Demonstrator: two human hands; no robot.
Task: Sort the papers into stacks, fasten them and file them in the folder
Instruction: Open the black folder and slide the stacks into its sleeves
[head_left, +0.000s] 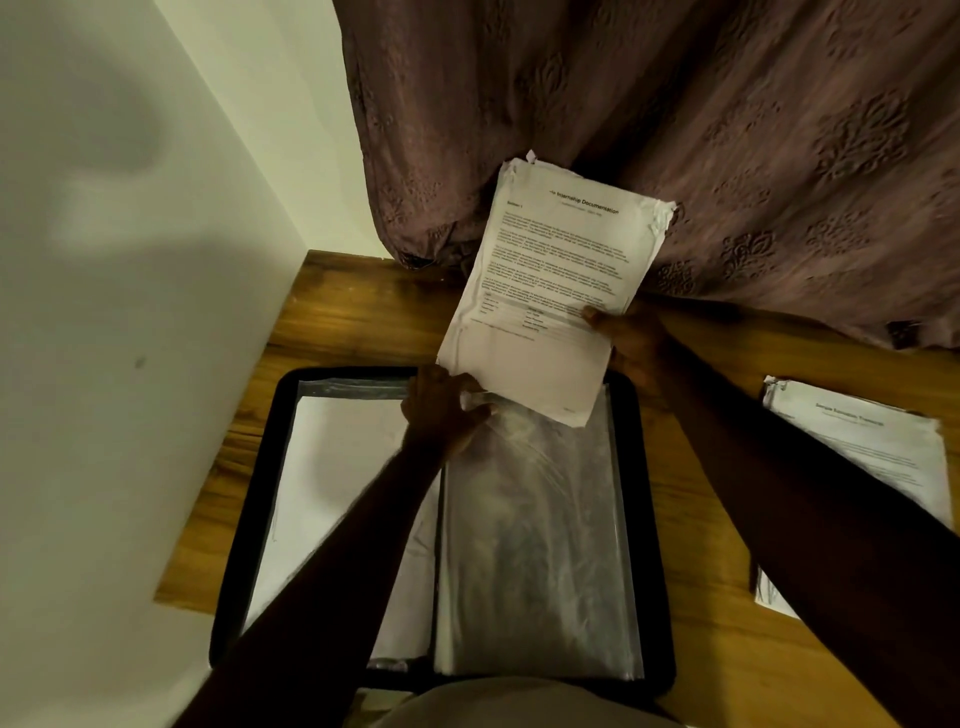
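An open black folder (260, 467) with clear plastic sleeves lies on the wooden desk in front of me. My right hand (631, 340) grips a stack of printed papers (550, 280), headed "Internship Documentation", by its lower right edge and holds it tilted above the folder's top edge. My left hand (441, 410) pinches the top of the right-hand plastic sleeve (535, 545), just under the stack's lower corner. A white sheet sits in the left-hand sleeve (332, 467).
A second stack of printed papers (872, 457) lies on the wooden desk (363, 312) to the right, partly under my right forearm. A brown patterned curtain (727, 130) hangs behind the desk. A pale wall (130, 260) borders the left side.
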